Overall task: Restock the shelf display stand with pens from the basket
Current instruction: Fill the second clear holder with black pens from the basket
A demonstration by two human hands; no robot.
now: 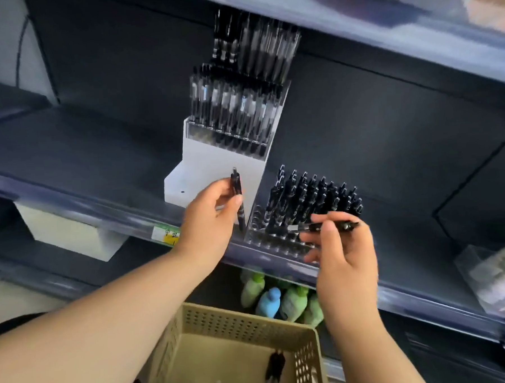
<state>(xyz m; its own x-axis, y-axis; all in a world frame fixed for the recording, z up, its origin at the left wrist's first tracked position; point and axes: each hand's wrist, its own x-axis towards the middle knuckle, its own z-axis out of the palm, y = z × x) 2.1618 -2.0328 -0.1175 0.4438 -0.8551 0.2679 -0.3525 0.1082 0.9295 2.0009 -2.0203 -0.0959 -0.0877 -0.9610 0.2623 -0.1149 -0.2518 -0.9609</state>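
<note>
Mid-restock: the left hand (212, 219) gripped a black click pen (236, 192) upright at frame centre, while the right hand (345, 262) pinched a second black pen (332, 226) level, just above the clear acrylic display stand (277, 239) on the dark grey shelf (67, 148). The stand's front holes looked unfilled. Next, probably, that pen would need tipping nose-down into one. The beige perforated plastic basket (223, 318), bottom centre, held a few spare pens (273, 369).
</note>
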